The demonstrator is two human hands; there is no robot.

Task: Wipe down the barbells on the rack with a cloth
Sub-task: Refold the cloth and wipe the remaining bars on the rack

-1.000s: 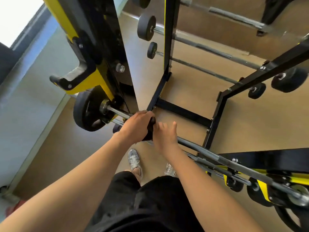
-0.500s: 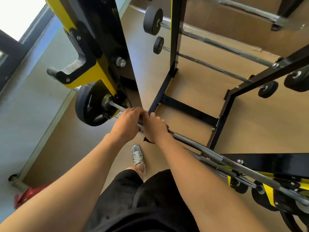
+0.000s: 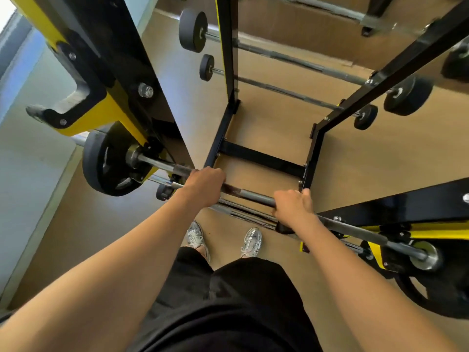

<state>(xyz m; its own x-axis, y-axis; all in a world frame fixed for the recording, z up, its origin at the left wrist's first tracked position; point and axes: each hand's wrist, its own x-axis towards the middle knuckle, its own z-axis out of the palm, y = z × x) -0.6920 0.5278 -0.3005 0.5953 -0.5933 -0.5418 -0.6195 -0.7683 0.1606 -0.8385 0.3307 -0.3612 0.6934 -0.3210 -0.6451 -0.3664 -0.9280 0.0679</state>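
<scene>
**Wiping stroke along the shaft of the near barbell**

The barbell (image 3: 253, 195) lies across the hooks of the black-and-yellow rack (image 3: 111, 72), just in front of the person. The left hand (image 3: 204, 185) grips the shaft near the rubber-rimmed plate (image 3: 106, 161), fingers curled round the steel, apparently to steady it. The right hand (image 3: 294, 205) is clamped round the shaft further along, its fingers (image 3: 303, 195) wrapped over the top. A dark fold under the palm appears to be the cloth (image 3: 285, 228).

The step in hand is judged to be the wipe of this shaft. The stretch toward the right-hand sleeve likely remains, so the next move calls for sliding the cloth along it under firm, even grip.

The shaft is a slim, round steel rod with duller banded sections, possibly knurled. The plates are thick, matt discs. A second chrome bar (image 3: 243, 212) lies just below.
</scene>
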